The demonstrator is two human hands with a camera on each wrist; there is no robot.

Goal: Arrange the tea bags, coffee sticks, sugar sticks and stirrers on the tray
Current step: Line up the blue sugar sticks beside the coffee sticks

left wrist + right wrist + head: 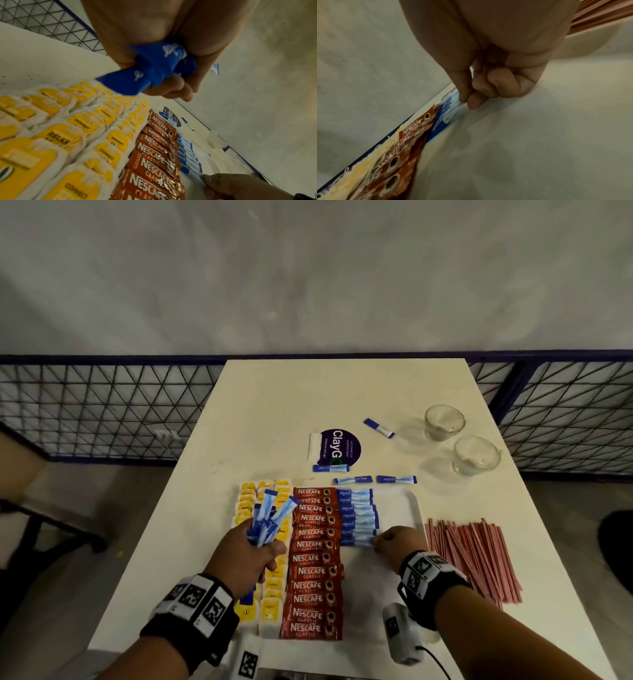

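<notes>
Head view: from above, facing forward and down over the desk [274,405], both hands in frame.
Left wrist view: close under the palm, looking along the fingers.
Right wrist view: close, low over the tray [522,135].
Shared: coffee sticks [313,559] appear in all three.

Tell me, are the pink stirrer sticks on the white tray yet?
No, the pile of thin pink stirrer sticks lies on the white table, just past the right rim of the white plastic tray.
</notes>
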